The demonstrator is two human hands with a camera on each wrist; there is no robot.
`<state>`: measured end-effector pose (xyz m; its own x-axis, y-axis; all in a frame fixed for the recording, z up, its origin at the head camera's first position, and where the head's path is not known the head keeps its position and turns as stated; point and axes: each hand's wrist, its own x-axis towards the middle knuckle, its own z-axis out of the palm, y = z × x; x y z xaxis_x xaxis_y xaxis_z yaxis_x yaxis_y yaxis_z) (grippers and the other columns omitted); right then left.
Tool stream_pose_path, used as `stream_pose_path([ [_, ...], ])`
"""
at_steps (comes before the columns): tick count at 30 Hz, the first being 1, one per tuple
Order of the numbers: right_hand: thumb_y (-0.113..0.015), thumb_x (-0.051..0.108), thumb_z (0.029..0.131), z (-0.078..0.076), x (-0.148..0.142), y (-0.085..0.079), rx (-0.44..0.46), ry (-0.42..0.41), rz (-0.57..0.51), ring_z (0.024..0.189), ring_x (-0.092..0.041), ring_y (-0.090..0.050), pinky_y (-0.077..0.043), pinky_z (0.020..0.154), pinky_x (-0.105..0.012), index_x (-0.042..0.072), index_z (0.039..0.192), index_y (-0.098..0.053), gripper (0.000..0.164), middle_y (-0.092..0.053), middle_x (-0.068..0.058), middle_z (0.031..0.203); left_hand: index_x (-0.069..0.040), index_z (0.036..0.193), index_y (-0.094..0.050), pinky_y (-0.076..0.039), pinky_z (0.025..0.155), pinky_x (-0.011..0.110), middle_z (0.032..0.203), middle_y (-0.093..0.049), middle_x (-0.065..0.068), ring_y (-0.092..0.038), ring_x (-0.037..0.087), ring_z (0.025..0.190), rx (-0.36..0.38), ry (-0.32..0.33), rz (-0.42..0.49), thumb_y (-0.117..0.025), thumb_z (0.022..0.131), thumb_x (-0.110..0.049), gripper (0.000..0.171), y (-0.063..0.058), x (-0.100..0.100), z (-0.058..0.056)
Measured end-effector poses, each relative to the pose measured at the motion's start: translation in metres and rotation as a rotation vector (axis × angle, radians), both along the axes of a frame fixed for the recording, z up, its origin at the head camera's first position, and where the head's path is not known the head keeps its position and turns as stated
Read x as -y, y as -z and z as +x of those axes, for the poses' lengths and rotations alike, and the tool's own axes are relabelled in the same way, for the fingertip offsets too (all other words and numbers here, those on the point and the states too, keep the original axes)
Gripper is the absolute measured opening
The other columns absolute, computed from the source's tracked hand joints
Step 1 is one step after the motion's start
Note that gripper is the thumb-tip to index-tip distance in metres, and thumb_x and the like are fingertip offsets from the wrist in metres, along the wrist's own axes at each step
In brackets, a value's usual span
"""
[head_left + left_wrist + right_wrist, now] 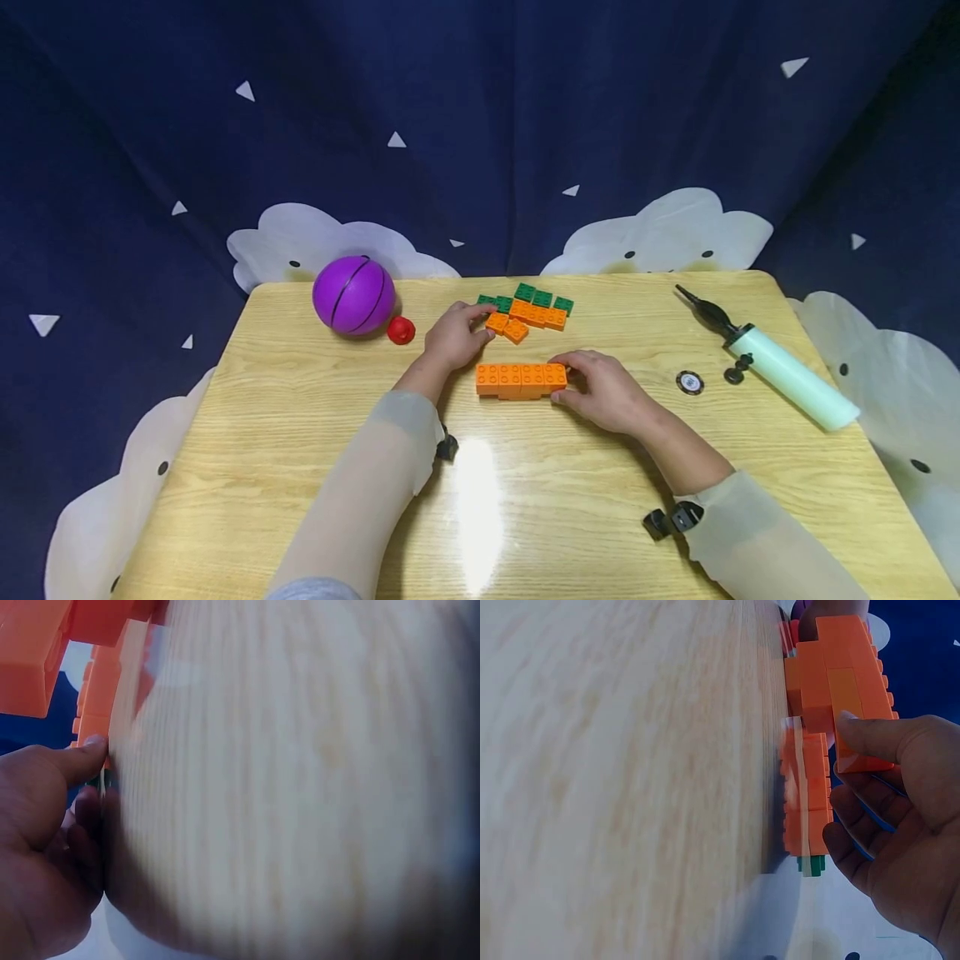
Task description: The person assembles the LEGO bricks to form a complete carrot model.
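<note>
In the head view, my left hand (455, 335) reaches to the loose bricks at the back, its thumb and index finger at either side of a small orange toy brick (497, 323). The left wrist view shows the thumb against orange plastic, with the other fingers curled below. A joined block of orange bricks (521, 379) lies crosswise nearer the front, studs up. My right hand (603, 392) pinches its right end between thumb and fingers; the right wrist view shows the thumb on the block's side (847, 690). Another orange brick (516, 332) lies beside the left hand's brick.
Behind are a row of orange bricks (537, 314) and several green bricks (542, 297). A purple ball (354, 295) and a small red piece (401, 331) stand left. To the right lie a poker chip (690, 382), small black parts (735, 374) and a mint hand pump (791, 375).
</note>
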<state>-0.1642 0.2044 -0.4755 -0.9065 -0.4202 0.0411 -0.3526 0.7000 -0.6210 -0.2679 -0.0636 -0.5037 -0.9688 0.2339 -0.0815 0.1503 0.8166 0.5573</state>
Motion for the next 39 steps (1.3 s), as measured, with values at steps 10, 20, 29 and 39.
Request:
stream_pose_path([
  [10, -0.083, 0.021, 0.09, 0.0, 0.0, -0.001, 0.001, -0.002, -0.002, 0.115, -0.027, -0.065, -0.053, 0.098, -0.049, 0.009, 0.134, -0.066, 0.049, -0.068, -0.008, 0.13, -0.028, 0.134, -0.068, -0.05, 0.093, 0.043, 0.125, -0.061, 0.004, -0.059, 0.024, 0.104, -0.017, -0.015, 0.093, -0.078, 0.095, -0.033, 0.041, 0.001, 0.005, 0.006],
  [20, -0.082, 0.019, 0.09, 0.001, 0.0, -0.001, 0.014, 0.003, -0.014, 0.112, -0.027, -0.066, -0.055, 0.095, -0.047, 0.009, 0.135, -0.066, 0.049, -0.067, -0.009, 0.131, -0.016, 0.129, -0.07, -0.047, 0.081, 0.034, 0.113, -0.059, 0.008, -0.055, 0.022, 0.09, -0.016, -0.004, 0.301, -0.082, 0.092, -0.019, 0.039, 0.002, 0.012, 0.016],
  [29, -0.083, 0.02, 0.09, 0.0, 0.001, -0.002, 0.01, 0.001, -0.002, 0.113, -0.026, -0.066, -0.055, 0.097, -0.048, 0.009, 0.134, -0.066, 0.048, -0.068, -0.008, 0.13, -0.014, 0.125, -0.07, -0.053, 0.082, 0.032, 0.118, -0.061, 0.008, -0.059, 0.019, 0.089, -0.05, -0.007, 0.385, -0.082, 0.091, -0.015, 0.037, -0.002, 0.021, 0.029],
  [39, -0.083, 0.019, 0.09, 0.001, 0.001, -0.002, 0.025, 0.009, 0.003, 0.114, -0.026, -0.066, -0.054, 0.098, -0.049, 0.009, 0.134, -0.066, 0.048, -0.067, -0.008, 0.131, -0.014, 0.125, -0.068, -0.055, 0.086, 0.034, 0.124, -0.061, 0.009, -0.064, 0.019, 0.095, -0.027, -0.006, 0.442, -0.082, 0.092, -0.014, 0.036, -0.011, 0.029, 0.045],
])
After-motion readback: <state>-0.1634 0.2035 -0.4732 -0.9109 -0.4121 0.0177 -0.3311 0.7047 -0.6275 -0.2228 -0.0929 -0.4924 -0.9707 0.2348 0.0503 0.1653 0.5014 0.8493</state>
